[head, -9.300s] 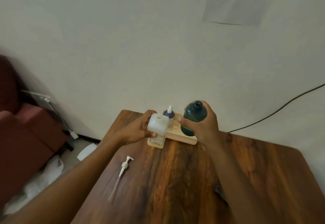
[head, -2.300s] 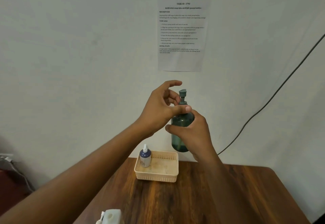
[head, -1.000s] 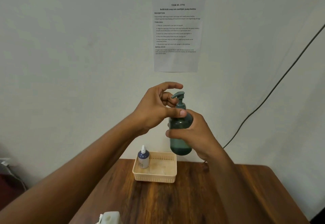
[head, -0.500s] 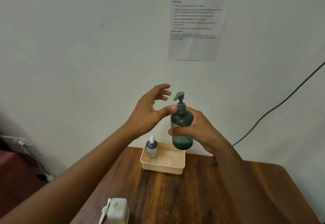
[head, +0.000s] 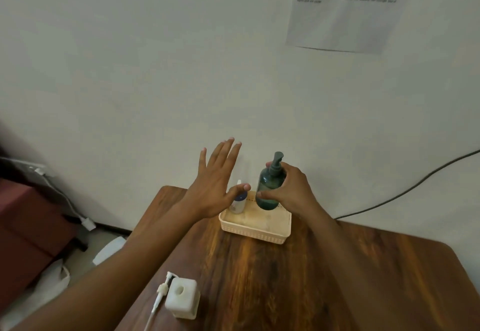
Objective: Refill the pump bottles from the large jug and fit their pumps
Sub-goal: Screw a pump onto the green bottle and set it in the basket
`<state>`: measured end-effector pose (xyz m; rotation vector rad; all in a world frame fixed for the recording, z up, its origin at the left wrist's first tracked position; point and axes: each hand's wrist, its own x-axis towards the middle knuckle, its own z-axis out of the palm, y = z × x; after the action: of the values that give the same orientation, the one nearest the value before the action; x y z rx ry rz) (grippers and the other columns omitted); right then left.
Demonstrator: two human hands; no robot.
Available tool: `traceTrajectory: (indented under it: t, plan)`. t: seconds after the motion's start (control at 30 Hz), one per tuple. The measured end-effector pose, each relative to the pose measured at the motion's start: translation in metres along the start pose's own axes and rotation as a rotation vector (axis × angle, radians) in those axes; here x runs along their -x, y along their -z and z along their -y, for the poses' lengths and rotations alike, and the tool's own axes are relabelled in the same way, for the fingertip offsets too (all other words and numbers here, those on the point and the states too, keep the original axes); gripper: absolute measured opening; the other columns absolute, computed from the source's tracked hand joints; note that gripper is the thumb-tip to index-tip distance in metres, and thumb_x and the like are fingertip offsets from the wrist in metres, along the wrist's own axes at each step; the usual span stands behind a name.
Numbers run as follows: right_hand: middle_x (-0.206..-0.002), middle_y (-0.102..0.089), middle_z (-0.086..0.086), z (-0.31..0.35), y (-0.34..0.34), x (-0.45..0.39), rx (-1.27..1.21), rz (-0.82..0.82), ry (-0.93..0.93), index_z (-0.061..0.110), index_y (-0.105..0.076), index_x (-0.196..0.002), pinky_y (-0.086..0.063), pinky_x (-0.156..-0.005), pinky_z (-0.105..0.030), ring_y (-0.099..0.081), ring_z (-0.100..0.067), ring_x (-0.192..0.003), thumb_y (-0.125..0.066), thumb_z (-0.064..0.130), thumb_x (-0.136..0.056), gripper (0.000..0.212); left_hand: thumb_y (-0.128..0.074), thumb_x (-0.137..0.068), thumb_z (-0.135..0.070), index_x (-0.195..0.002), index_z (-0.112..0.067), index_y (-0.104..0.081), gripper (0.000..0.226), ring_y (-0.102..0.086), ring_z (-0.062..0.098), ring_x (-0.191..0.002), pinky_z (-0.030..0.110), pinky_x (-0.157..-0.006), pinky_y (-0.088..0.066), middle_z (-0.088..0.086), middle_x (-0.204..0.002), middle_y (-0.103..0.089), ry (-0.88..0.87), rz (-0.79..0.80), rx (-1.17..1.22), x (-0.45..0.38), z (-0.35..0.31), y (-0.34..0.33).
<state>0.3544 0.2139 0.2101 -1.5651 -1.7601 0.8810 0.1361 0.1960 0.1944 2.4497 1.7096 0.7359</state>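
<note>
Gripping the green pump bottle [head: 270, 187] upright, pump fitted, the right hand [head: 291, 190] holds it just above the cream basket [head: 255, 229] on the desk [head: 337, 278]; the left hand [head: 215, 187], fingers spread and empty, hovers beside it.

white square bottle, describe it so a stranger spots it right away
On the wooden table, look at the near left edge, far from the basket. The white square bottle stands there with an open round mouth, a loose white pump lying beside it; the other bottles are dark.
</note>
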Motion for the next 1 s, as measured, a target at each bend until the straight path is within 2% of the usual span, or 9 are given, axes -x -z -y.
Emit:
traceTrajectory:
  t: [0.2,0.37,0.5,0.6,0.77,0.87,1.0]
  plan:
    - [-0.134,-0.060,0.000,-0.057,-0.057,-0.047,0.027,-0.032,-0.097,0.020,-0.054,-0.135,-0.045,-0.103,-0.033,-0.057,-0.023,-0.122,-0.091,0.016,-0.069,0.075,-0.022,-0.094,-0.080,-0.164,-0.032,0.009,0.090,0.010,0.017,-0.161,0.055,-0.126,0.012,-0.004,-0.174,0.009,0.041,0.064,-0.018,-0.011,0.040,-0.058]
    - [-0.132,-0.055,-0.001,-0.107,-0.100,-0.075,0.077,-0.077,-0.092,0.015,-0.057,-0.131,-0.046,-0.104,-0.029,-0.057,-0.021,-0.119,-0.089,0.008,-0.071,0.069,-0.021,-0.094,-0.080,-0.164,-0.029,0.003,0.089,0.005,0.020,-0.161,0.056,-0.128,0.006,-0.002,-0.175,0.004,0.094,0.117,0.020,-0.010,0.059,-0.092]
    - [-0.130,-0.048,-0.003,-0.136,-0.129,-0.091,0.149,-0.113,-0.082,0.013,-0.060,-0.131,-0.047,-0.105,-0.032,-0.055,-0.022,-0.116,-0.089,0.007,-0.071,0.067,-0.020,-0.093,-0.080,-0.165,-0.027,-0.002,0.092,0.005,0.020,-0.161,0.058,-0.128,0.001,-0.001,-0.175,0.004,0.124,0.165,0.017,-0.005,0.069,-0.111]
    - [-0.128,-0.050,-0.003,-0.152,-0.145,-0.103,0.185,-0.143,-0.088,0.012,-0.060,-0.127,-0.046,-0.101,-0.027,-0.056,-0.023,-0.115,-0.089,0.007,-0.071,0.062,-0.016,-0.092,-0.081,-0.164,-0.029,-0.002,0.090,0.005,0.021,-0.161,0.059,-0.128,-0.001,-0.001,-0.175,0.004,0.137,0.193,0.015,-0.001,0.076,-0.123]
    - [-0.125,-0.056,-0.003,-0.175,-0.162,-0.117,0.221,-0.179,-0.113,0.012,-0.062,-0.125,-0.048,-0.096,-0.029,-0.055,-0.024,-0.114,-0.091,0.007,-0.068,0.064,-0.018,-0.095,-0.079,-0.165,-0.029,-0.003,0.088,0.005,0.021,-0.161,0.059,-0.128,-0.002,-0.002,-0.174,0.003,0.165,0.208,0.005,0.006,0.092,-0.145]
    - [-0.123,-0.059,-0.004,-0.186,-0.170,-0.121,0.237,-0.194,-0.103,0.011,-0.063,-0.123,-0.046,-0.092,-0.026,-0.055,-0.025,-0.113,-0.090,0.005,-0.066,0.063,-0.017,-0.095,-0.081,-0.165,-0.028,-0.007,0.088,0.002,0.022,-0.161,0.057,-0.128,-0.004,-0.001,-0.174,-0.002,0.166,0.198,-0.001,0.009,0.099,-0.156]
    - [-0.123,-0.063,-0.007,-0.195,-0.180,-0.127,0.198,-0.180,-0.116,0.010,-0.060,-0.124,-0.049,-0.097,-0.034,-0.058,-0.026,-0.114,-0.090,0.006,-0.066,0.065,-0.022,-0.096,-0.079,-0.163,-0.029,-0.014,0.084,-0.006,0.022,-0.160,0.051,-0.126,-0.003,-0.001,-0.172,-0.013,0.175,0.167,0.027,0.015,0.108,-0.166]
